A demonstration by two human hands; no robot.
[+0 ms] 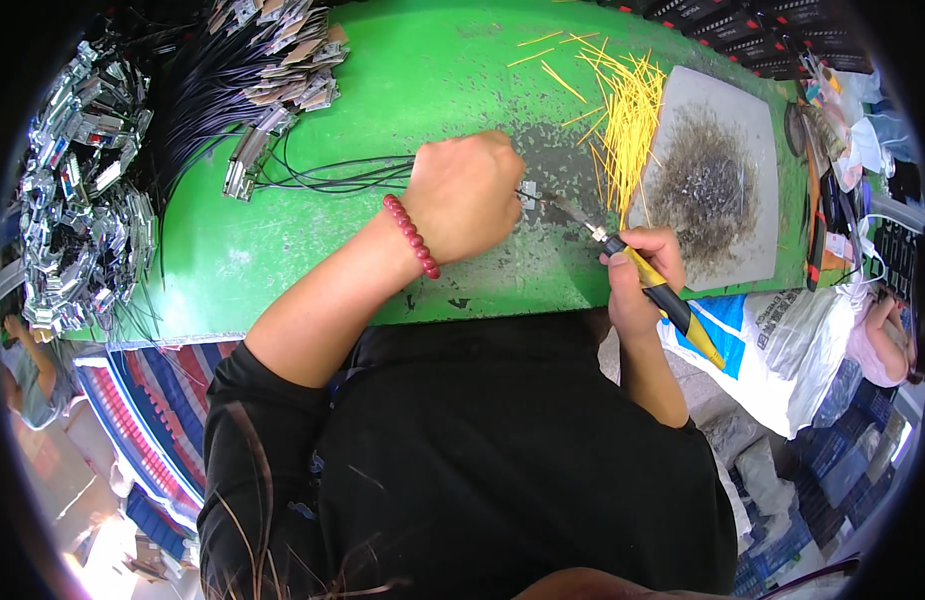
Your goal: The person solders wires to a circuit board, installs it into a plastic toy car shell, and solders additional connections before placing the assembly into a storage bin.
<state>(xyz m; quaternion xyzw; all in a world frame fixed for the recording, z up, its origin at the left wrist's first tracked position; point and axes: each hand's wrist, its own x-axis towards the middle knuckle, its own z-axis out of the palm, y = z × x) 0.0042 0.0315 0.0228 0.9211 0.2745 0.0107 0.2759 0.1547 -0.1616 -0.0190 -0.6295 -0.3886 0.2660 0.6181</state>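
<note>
My left hand (469,193), with a red bead bracelet on its wrist, is closed palm down on thin black cables (347,178) at the middle of the table. A small metal piece (528,194) shows just beyond its knuckles; the fingertips are hidden beneath the hand. My right hand (644,265) grips a yellow and black soldering iron (664,300) like a pen. The iron's tip points up and left, close to the small metal piece; I cannot tell whether they touch. The cables run left to a silvery metal connector (247,160) lying on the table.
Yellow thin strands (627,120) lie beside a grey, scorched board (762,220) on the green table (412,70). Bundled black cables with metal ends (292,70) and a heap of metal connectors (92,200) crowd the left. A white sack (792,340) hangs at right. Other people sit at both sides.
</note>
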